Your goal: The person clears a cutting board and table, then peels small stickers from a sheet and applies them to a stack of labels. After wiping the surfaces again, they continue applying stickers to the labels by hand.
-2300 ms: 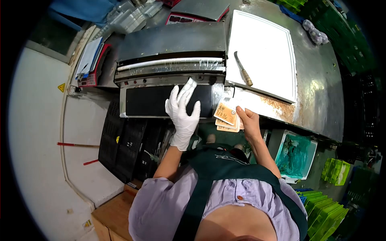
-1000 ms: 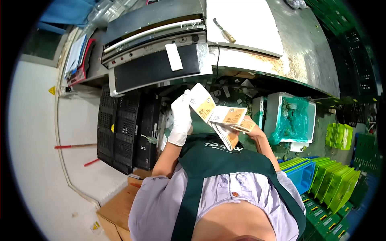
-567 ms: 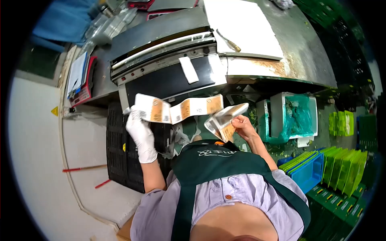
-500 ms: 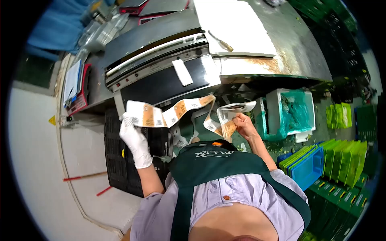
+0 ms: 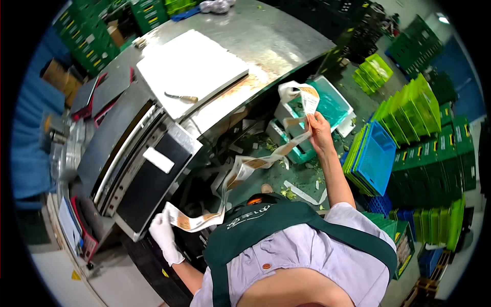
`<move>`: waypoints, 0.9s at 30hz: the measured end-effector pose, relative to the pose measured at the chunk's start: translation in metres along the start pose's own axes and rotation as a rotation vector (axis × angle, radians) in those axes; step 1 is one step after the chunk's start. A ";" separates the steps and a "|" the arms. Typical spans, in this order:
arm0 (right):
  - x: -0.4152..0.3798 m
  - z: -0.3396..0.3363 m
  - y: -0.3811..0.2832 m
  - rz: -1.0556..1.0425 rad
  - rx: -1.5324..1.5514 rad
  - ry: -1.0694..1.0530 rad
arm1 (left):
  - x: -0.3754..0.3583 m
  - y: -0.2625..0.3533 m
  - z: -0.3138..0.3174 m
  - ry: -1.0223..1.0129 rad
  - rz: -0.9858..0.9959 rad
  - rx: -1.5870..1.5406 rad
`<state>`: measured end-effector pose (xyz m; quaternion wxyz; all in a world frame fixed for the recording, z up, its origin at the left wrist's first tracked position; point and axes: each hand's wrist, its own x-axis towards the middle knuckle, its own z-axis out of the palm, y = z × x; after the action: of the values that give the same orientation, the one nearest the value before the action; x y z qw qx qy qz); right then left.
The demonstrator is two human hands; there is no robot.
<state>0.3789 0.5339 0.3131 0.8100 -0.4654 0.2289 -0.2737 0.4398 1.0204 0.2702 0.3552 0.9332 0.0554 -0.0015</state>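
Observation:
A long strip of printed labels, white with orange-brown patches, sags between my two hands. In a white glove, my left hand grips the strip's lower left end, close to the front of the wrapping machine. My bare right hand pinches the strip farther along, out to the right and higher in view. Beyond those fingers the rest of the strip loops up in front of a white foam box lined with green plastic. A small white slip lies on the machine's black plate.
A knife rests on a white board on the metal table. Blue crates and lime-green crates stand stacked at right. Leaf scraps and paper strips litter the floor.
My view has turned to the right. My right hand has moved out and away from the left, drawing the label strip into a longer span. Both hands still hold it.

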 end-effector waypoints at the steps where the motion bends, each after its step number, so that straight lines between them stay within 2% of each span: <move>1: -0.001 0.002 -0.008 -0.003 0.039 -0.042 | -0.002 0.010 0.010 -0.112 0.007 0.044; 2: -0.003 0.007 -0.019 -0.016 0.049 -0.060 | -0.001 0.016 0.019 -0.209 0.038 0.145; 4: -0.005 0.011 -0.043 -0.058 0.087 -0.122 | -0.001 0.028 0.041 -0.293 -0.010 0.114; 8: -0.007 0.023 -0.092 -0.202 0.030 -0.188 | 0.004 0.039 0.061 -0.359 0.024 0.144; 10: -0.008 0.033 -0.115 -0.310 -0.044 -0.157 | 0.004 0.048 0.055 -0.351 0.045 0.056; 12: 0.000 0.031 -0.133 -0.375 -0.054 -0.235 | 0.005 0.055 0.039 -0.308 0.013 -0.158; 13: 0.003 0.035 -0.139 -0.381 -0.111 -0.160 | 0.001 0.065 0.022 -0.231 0.024 -0.342; 14: 0.005 0.040 -0.144 -0.391 -0.167 -0.084 | 0.001 0.069 0.005 -0.117 0.040 -0.369; 15: 0.010 0.042 -0.144 -0.419 -0.229 -0.038 | -0.003 0.082 -0.019 -0.045 -0.019 -0.529; 17: 0.017 0.045 -0.139 -0.443 -0.312 -0.008 | -0.010 0.084 -0.064 0.214 0.074 -0.532; 18: 0.020 0.047 -0.135 -0.471 -0.394 0.015 | -0.014 0.089 -0.083 0.407 0.064 -0.587; 19: 0.023 0.049 -0.131 -0.447 -0.427 0.012 | -0.013 0.066 -0.109 0.492 0.192 -0.451; 20: 0.024 0.052 -0.124 -0.420 -0.404 0.003 | -0.014 0.065 -0.124 0.580 0.144 -0.747; 22: 0.024 0.062 -0.111 -0.339 -0.412 0.012 | -0.032 0.126 -0.136 0.660 -0.028 -1.097; 24: 0.024 0.073 -0.101 -0.310 -0.437 0.004 | -0.009 0.077 -0.150 0.868 0.101 -0.856; 27: 0.028 0.086 -0.086 -0.307 -0.423 -0.005 | 0.004 0.054 -0.150 0.687 0.104 -0.450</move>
<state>0.4337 0.5336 0.4248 0.6440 -0.6546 0.2056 -0.3384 0.4439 1.0803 0.4184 0.5109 0.7800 0.1223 0.3401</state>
